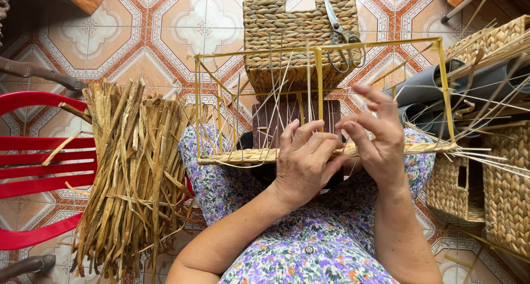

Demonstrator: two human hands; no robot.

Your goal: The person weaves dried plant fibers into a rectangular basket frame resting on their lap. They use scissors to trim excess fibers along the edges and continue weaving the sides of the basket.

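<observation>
Across the lap, over the purple flowered dress [309, 251], lies a yellow wire frame with a woven straw band along its near edge [243, 156]. Its long axis runs left to right, and thin upright strands rise from the band toward the far rail. The middle of the band is hidden behind both hands, so the weave there cannot be made out.

The left hand [302, 165] is curled over the band, fingers bent close together and pressing on the straw. The right hand [378, 137] stands just beside it, fingers half spread, thumb and forefinger pinching near a strand; whether they actually grip it is hard to tell.

A large bundle of dried flat reeds [135, 173] leans on a red plastic chair [38, 168] at the left, cut off by the picture's left edge. Beyond the frame stands a finished woven rectangular basket [287, 24] with a pair of steel scissors [339, 35] lying on it. More woven baskets [505, 190] crowd the right side, partly cropped. Bare patterned floor tiles [143, 30] lie only at the far left.
</observation>
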